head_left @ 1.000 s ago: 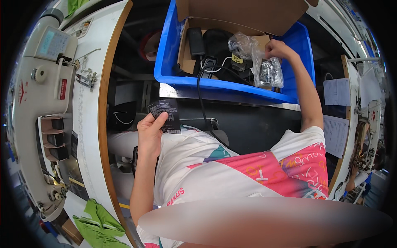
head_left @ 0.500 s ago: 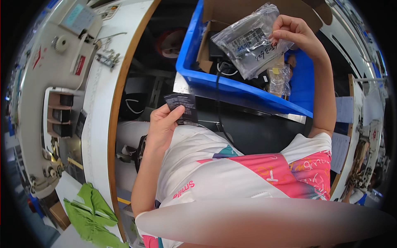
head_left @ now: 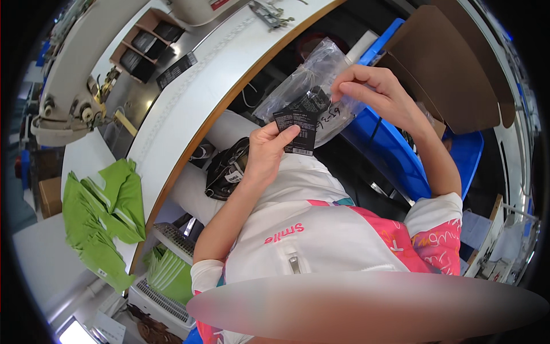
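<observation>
My left hand (head_left: 267,152) pinches a small black printed label (head_left: 301,135) between thumb and fingers, its face turned up. Just beyond it, my right hand (head_left: 378,94) grips the edge of a clear plastic bag (head_left: 323,60) that has handwriting on it. More black labels (head_left: 309,100) show at the bag, right behind the one in my left hand; whether they lie inside it I cannot tell. Both hands are close together above my lap, the bag hanging between the table edge and the blue crate.
A blue crate (head_left: 395,166) with a brown cardboard box (head_left: 444,63) stands at the right. On the left are a white table (head_left: 172,123), a sewing machine (head_left: 74,103), a divided holder of black labels (head_left: 140,54), a loose label (head_left: 176,70), green fabric (head_left: 106,212) and a white basket (head_left: 157,301).
My right hand has brought the plastic bag from above the crate leftward to my left hand, which still holds the label. The view has turned toward the table.
</observation>
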`<state>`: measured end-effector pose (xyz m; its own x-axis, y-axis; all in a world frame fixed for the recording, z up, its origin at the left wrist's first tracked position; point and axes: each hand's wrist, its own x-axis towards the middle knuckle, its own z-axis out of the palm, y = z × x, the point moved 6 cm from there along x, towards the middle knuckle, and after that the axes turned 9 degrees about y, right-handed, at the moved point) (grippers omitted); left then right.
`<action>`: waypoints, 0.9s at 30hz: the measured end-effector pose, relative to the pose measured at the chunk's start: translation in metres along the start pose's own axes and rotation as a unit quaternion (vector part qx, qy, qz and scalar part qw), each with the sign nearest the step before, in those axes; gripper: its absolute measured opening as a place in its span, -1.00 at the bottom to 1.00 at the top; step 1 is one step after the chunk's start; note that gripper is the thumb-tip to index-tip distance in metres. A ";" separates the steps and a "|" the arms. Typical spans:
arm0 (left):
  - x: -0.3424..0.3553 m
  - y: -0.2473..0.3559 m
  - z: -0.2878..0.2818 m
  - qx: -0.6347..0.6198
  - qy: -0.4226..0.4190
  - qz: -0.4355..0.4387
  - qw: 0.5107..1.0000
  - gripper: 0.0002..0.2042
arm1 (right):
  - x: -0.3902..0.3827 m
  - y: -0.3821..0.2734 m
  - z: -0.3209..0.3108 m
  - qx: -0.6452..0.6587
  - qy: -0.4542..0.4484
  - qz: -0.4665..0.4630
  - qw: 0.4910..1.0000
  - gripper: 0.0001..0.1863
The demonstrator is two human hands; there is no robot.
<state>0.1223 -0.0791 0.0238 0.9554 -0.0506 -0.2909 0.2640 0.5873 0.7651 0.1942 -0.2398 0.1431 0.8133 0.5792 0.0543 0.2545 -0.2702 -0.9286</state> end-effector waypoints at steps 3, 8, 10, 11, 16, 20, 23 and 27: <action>-0.007 0.000 -0.022 0.026 0.025 0.040 0.999 -0.83 | -0.002 0.007 -0.003 -0.026 0.123 -0.003 0.992 -0.83; -0.020 0.004 -0.042 0.061 0.048 0.097 0.992 -0.85 | -0.003 -0.008 0.004 -0.130 0.208 -0.017 0.969 -0.80; -0.025 0.008 -0.047 0.091 0.058 0.125 0.986 -0.85 | -0.002 -0.014 0.003 -0.189 0.251 -0.067 0.947 -0.80; -0.028 0.014 -0.045 0.185 0.051 0.144 0.971 -0.83 | 0.001 -0.003 0.012 -0.114 0.135 -0.002 0.984 -0.78; -0.028 0.025 -0.044 0.216 -0.052 0.191 0.956 -0.77 | -0.014 -0.018 0.032 -0.219 0.037 -0.262 0.939 -0.84; -0.022 0.000 -0.073 -0.013 -0.145 0.047 0.988 -0.82 | -0.022 -0.011 0.026 -0.227 0.077 -0.302 0.923 -0.86; -0.019 -0.008 -0.068 -0.237 -0.142 -0.068 0.959 -0.88 | -0.028 0.001 0.024 -0.177 0.096 -0.282 0.938 -0.86; -0.010 -0.016 -0.059 -0.281 -0.133 -0.089 0.946 -0.85 | -0.032 0.007 0.028 -0.162 0.099 -0.299 0.935 -0.86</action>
<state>0.1003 -0.0400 -0.0197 0.9215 -0.3467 -0.1748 0.3835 0.8835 0.2692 0.1549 -0.2390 0.1244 0.5471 0.5568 0.6250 0.8140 -0.1801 -0.5522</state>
